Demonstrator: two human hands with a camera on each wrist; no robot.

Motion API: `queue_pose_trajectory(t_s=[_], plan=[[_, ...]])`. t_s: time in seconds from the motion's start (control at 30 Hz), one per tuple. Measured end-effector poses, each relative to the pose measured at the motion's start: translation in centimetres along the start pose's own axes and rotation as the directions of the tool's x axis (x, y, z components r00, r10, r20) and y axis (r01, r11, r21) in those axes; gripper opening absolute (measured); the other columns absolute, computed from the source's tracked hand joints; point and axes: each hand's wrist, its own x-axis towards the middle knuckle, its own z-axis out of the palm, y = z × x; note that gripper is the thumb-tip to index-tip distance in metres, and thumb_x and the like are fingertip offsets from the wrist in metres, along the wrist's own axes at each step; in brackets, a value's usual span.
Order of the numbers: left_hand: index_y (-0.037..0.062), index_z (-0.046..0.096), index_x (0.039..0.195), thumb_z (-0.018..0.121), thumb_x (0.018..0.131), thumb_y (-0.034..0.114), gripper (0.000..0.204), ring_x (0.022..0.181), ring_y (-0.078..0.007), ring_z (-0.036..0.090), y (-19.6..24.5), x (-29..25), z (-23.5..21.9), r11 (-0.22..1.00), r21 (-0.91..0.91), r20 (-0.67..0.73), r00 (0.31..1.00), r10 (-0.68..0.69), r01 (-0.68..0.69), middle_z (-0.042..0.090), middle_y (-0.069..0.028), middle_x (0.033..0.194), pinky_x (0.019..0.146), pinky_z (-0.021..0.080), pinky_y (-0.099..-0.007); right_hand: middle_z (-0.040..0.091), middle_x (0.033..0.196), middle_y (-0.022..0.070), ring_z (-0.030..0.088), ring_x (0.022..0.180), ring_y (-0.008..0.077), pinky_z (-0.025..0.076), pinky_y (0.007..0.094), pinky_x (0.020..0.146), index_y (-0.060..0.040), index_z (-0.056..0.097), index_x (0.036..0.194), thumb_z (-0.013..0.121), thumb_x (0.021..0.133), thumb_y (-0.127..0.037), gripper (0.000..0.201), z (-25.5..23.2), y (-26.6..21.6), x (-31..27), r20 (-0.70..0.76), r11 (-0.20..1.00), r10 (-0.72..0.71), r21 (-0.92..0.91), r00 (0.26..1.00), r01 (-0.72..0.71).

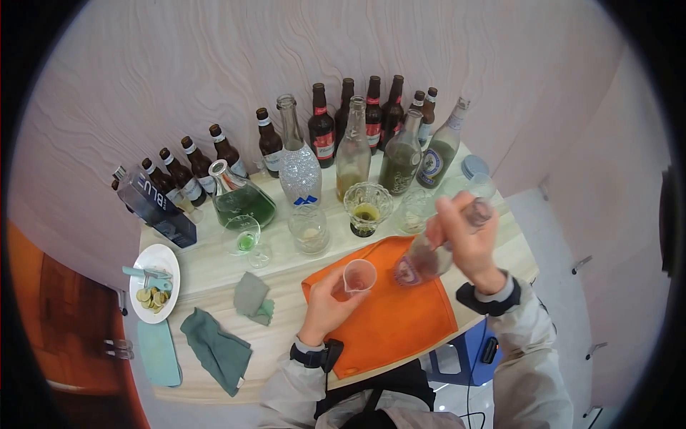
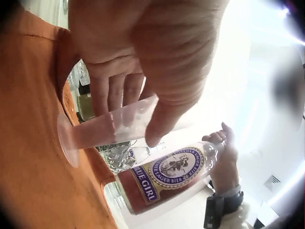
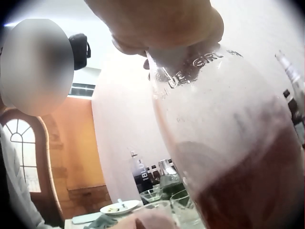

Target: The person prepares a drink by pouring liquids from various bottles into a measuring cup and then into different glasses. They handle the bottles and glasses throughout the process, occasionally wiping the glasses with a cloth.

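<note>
My left hand [image 1: 327, 309] holds a clear plastic measuring cup [image 2: 126, 119] with a pouring lip, pinkish liquid inside and a wide round foot at the orange cloth [image 1: 400, 322]. Fingers lie along one side of it, the thumb on the other. To its right, my right hand [image 1: 468, 239] grips a clear glass beer bottle [image 2: 167, 174] near the top. Its label reads Blue Girl, and reddish liquid fills the lower part [image 3: 252, 191]. The bottle's base overlaps the cloth in the head view. Behind the cup stands a fluted glass [image 1: 368, 204] with yellow-green liquid.
Brown beer bottles [image 1: 321, 129] line the wall, with a glittery decanter [image 1: 299, 171] and a flask of green liquid [image 1: 243, 204] before them. A stemmed glass [image 1: 246, 232], a white plate [image 1: 176, 268] of lime slices and a dark green cloth [image 1: 214, 350] are at left.
</note>
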Motion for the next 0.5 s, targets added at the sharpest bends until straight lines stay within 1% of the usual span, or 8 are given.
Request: queue_pose_trajectory(t_s=[0.07, 0.13, 0.17, 0.23, 0.33, 0.4, 0.47, 0.5], plan=[[-0.0017, 0.066, 0.127, 0.085, 0.084, 0.004, 0.047, 0.108, -0.0168, 0.071, 0.7, -0.1, -0.4, 1.000, -0.015, 0.011, 1.000, 0.015, -0.015, 0.073, -0.0094, 0.117, 0.096, 0.057, -0.0318, 0.061, 0.059, 0.0030, 0.058, 0.051, 0.0094, 0.045, 0.0253, 0.048, -0.0045, 0.056, 0.076, 0.066, 0.103, -0.009, 0.029, 1.6, 1.3, -0.2, 0.008, 0.997, 0.052, 0.055, 0.999, -0.052], [-0.0015, 0.068, 0.123, 0.086, 0.083, 0.006, 0.045, 0.108, -0.0192, 0.070, 1.5, -0.1, -0.7, 0.990, 0.030, 0.043, 0.990, 0.134, -0.135, 0.072, -0.0093, 0.117, 0.095, 0.055, -0.0325, 0.062, 0.059, 0.0026, 0.058, 0.052, 0.0083, 0.045, 0.0253, 0.048, -0.0049, 0.056, 0.076, 0.065, 0.104, -0.010, 0.030, 2.6, 2.1, -0.1, 0.013, 0.995, 0.077, 0.063, 0.997, -0.078], [-0.0015, 0.068, 0.123, 0.086, 0.083, 0.006, 0.045, 0.108, -0.0192, 0.070, 1.8, 0.1, -0.9, 0.990, 0.033, 0.042, 0.990, 0.138, -0.140, 0.072, -0.0093, 0.117, 0.095, 0.055, -0.0325, 0.063, 0.059, 0.0023, 0.058, 0.053, 0.0079, 0.045, 0.0252, 0.049, -0.0046, 0.057, 0.075, 0.066, 0.103, -0.010, 0.030, 2.8, 2.9, 0.0, 0.025, 0.995, 0.065, 0.069, 0.998, -0.067], [-0.0027, 0.070, 0.115, 0.090, 0.079, 0.010, 0.043, 0.104, -0.0196, 0.068, 2.3, 0.3, -1.3, 0.943, 0.138, 0.056, 0.953, 0.298, -0.303, 0.070, -0.0090, 0.115, 0.089, 0.054, -0.0315, 0.063, 0.059, 0.0021, 0.058, 0.052, 0.0078, 0.045, 0.0251, 0.049, -0.0043, 0.057, 0.076, 0.067, 0.103, -0.011, 0.030, 3.2, 3.8, -0.1, 0.038, 0.998, 0.045, 0.042, 0.998, -0.047], [-0.0013, 0.070, 0.118, 0.086, 0.080, 0.005, 0.042, 0.105, -0.0248, 0.068, 2.7, 0.2, -1.5, 0.952, 0.105, 0.074, 0.957, 0.282, -0.289, 0.068, -0.0117, 0.115, 0.092, 0.054, -0.0339, 0.063, 0.059, 0.0015, 0.058, 0.052, 0.0074, 0.046, 0.0250, 0.049, -0.0040, 0.058, 0.076, 0.068, 0.102, -0.012, 0.029, 3.6, 4.1, -0.1, 0.045, 0.999, 0.035, 0.002, 0.998, -0.035], [-0.0013, 0.070, 0.118, 0.086, 0.079, 0.006, 0.043, 0.105, -0.0247, 0.069, 3.3, 0.0, -1.6, 0.962, 0.107, 0.077, 0.967, 0.244, -0.251, 0.069, -0.0117, 0.115, 0.091, 0.054, -0.0338, 0.063, 0.059, 0.0012, 0.058, 0.052, 0.0071, 0.046, 0.0250, 0.050, -0.0039, 0.058, 0.076, 0.068, 0.102, -0.013, 0.029, 3.5, 4.0, -0.5, 0.037, 0.999, 0.052, -0.018, 0.998, -0.051], [-0.0014, 0.070, 0.117, 0.087, 0.079, 0.006, 0.043, 0.104, -0.0247, 0.069, 3.6, -0.2, -1.5, 0.968, 0.114, 0.079, 0.974, 0.214, -0.222, 0.070, -0.0118, 0.114, 0.091, 0.054, -0.0337, 0.066, 0.066, 0.0028, 0.061, 0.060, 0.0077, 0.049, 0.0258, 0.056, -0.0036, 0.060, 0.079, 0.070, 0.100, -0.011, 0.024, 3.4, 3.7, -0.6, 0.064, 0.988, 0.136, -0.077, 0.989, -0.132], [-0.0014, 0.070, 0.117, 0.088, 0.078, 0.006, 0.043, 0.103, -0.0242, 0.069, 3.7, -0.3, -1.4, 0.971, 0.087, 0.081, 0.973, 0.216, -0.223, 0.070, -0.0118, 0.112, 0.090, 0.054, -0.0336, 0.066, 0.066, 0.0028, 0.061, 0.060, 0.0077, 0.049, 0.0258, 0.056, -0.0036, 0.060, 0.079, 0.070, 0.100, -0.011, 0.024, 3.2, 4.3, -0.9, 0.058, 0.989, 0.132, -0.074, 0.990, -0.128]])
